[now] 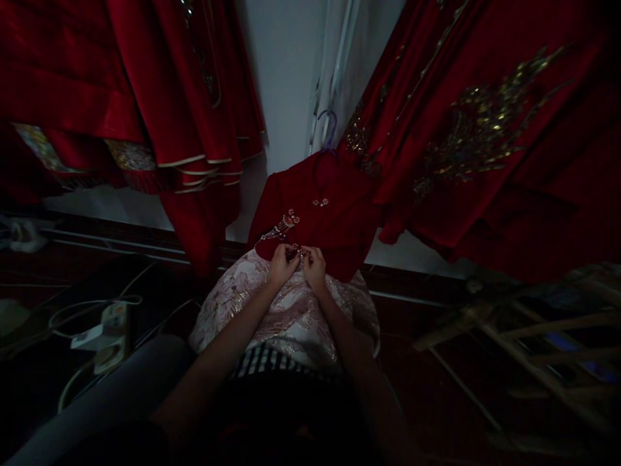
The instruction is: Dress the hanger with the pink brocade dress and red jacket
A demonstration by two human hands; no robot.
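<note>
In the head view, we see the red jacket (348, 226) hanging from a purple hanger (332, 129) in front of the pale wall, its lower part lying over the upper edge of a pink patterned cloth (236, 285). Our left hand (284, 264) and right hand (314, 264) are side by side near the jacket's bottom hem, fingertips pinched narrow on a small beaded fastener (303, 252); the dim light keeps us from telling which part each one holds. Just above and left of them sits a dangling beaded ornament (284, 226), and a second fastener (321, 203) lies higher up, below the collar.

We judge the jacket light and soft, likely to fold and swing on its hanger if we pull, and perhaps a little slippery. The beadwork looks the fragile part: its strands could snag or its stitches loosen. We would take the fastener by its base, thumb against finger, and steady the cloth along the front edge beside it, leaving the strands untouched.
</note>
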